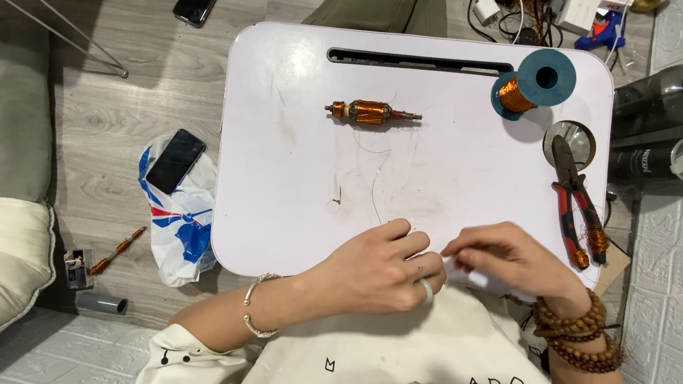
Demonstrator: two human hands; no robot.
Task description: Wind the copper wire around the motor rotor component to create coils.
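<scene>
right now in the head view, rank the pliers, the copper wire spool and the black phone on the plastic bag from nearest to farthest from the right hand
1. Pliers: just right of the right hand, at the table's right edge.
2. Copper wire spool: far right corner of the table.
3. Black phone: off the table to the left, on the plastic bag.

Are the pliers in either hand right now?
No. The pliers lie on the white table beside the right hand, untouched by either hand.

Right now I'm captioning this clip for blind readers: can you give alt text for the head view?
Two hands, left and right, pinch a small white piece at the near edge of a white lap table. On it lie a copper-wound rotor, a wire spool and red-handled pliers.
</scene>
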